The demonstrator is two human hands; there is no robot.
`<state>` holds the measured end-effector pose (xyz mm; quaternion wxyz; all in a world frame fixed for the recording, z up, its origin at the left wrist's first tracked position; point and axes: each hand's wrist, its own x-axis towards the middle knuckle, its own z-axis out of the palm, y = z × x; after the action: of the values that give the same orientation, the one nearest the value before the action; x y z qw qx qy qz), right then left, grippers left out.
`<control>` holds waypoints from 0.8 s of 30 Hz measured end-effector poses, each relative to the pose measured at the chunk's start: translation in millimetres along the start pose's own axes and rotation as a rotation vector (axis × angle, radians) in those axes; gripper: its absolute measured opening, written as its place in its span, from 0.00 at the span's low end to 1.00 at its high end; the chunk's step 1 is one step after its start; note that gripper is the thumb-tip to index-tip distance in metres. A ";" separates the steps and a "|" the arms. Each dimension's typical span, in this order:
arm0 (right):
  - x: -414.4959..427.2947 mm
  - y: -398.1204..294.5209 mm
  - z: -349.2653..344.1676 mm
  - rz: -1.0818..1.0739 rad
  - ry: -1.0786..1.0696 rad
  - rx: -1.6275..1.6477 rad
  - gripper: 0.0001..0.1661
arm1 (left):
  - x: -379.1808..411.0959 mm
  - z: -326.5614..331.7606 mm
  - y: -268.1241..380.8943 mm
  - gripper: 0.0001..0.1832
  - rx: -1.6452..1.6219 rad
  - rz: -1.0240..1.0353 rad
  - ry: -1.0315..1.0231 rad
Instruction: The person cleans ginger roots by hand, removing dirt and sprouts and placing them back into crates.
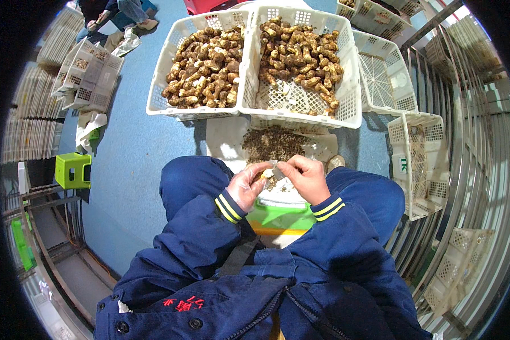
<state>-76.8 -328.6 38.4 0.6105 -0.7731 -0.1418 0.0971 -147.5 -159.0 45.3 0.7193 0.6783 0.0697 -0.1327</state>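
Note:
My left hand [243,186], in a thin clear plastic glove, grips a mushroom [267,173] with a pale cut-looking end. Bare and bent at the fingers, my right hand [310,180] meets it at the mushroom. Something thin and greyish shows at its fingertips, too small to name, and whether the hand holds it is unclear. Just beyond both hands lies a heap of dark brown trimmings [274,144] on a white sheet [223,142]. Below them, between my knees, is a bright green plastic surface [280,214] with white material on it.
Ahead stand two white perforated crates of brown mushrooms, a fuller left crate [153,95] and a right crate [357,102] with its near floor showing. More crates [440,170] line the right beside metal rails [454,127]. A green stool [73,170] stands left; another person [106,15] sits far left.

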 end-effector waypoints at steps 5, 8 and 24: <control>1.7 -4.4 -4.1 0.060 0.032 0.039 0.14 | 0.3 2.5 -0.4 0.20 -0.009 0.064 0.030; -1.7 -1.8 0.7 0.055 -0.074 0.136 0.15 | 1.3 1.6 0.9 0.20 0.009 0.038 0.025; 4.4 0.0 -0.9 0.044 0.022 0.042 0.12 | 2.8 -5.4 5.0 0.21 -0.350 -0.215 -0.070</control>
<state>-72.3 -327.9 38.7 0.6259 -0.7641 -0.1158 0.1049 -143.1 -153.7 48.9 0.8098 0.5266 0.1386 -0.2183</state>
